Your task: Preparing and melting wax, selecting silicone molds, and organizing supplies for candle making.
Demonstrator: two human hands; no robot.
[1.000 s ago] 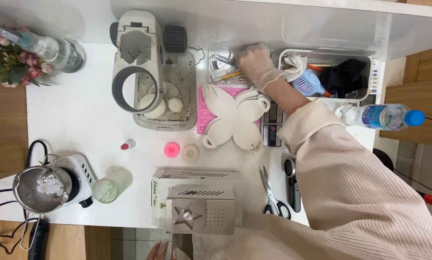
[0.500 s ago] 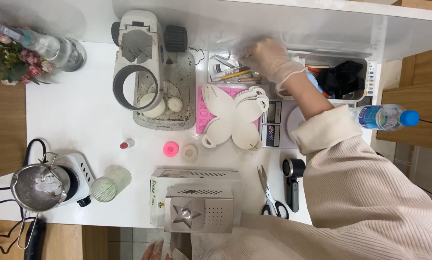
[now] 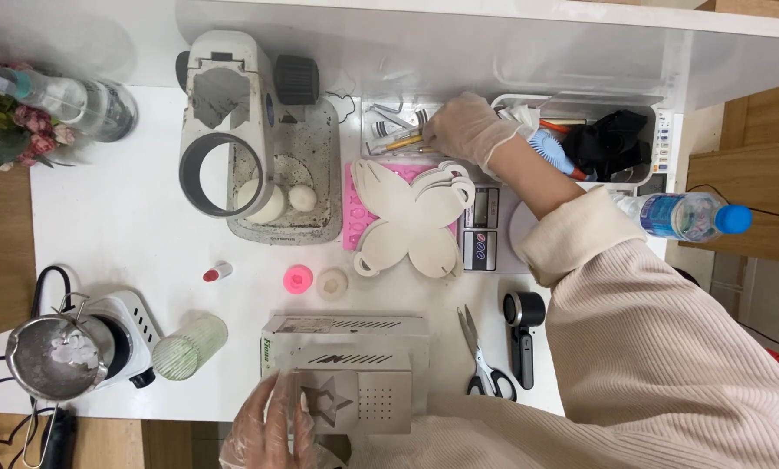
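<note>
Head view: your right hand [image 3: 467,128], gloved, pinches thin tools [image 3: 400,143] in the clear tray [image 3: 389,117] beyond the butterfly moulds [image 3: 411,217]. They look light, stiff and slippery; grip mid-shaft. Your left hand [image 3: 272,430] rests flat against the grey box [image 3: 354,401], fingers spread.

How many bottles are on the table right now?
2. One clear bottle with a blue cap lies on its side at the right edge; another clear bottle lies at the far left by the flowers. Others may be hidden.
</note>
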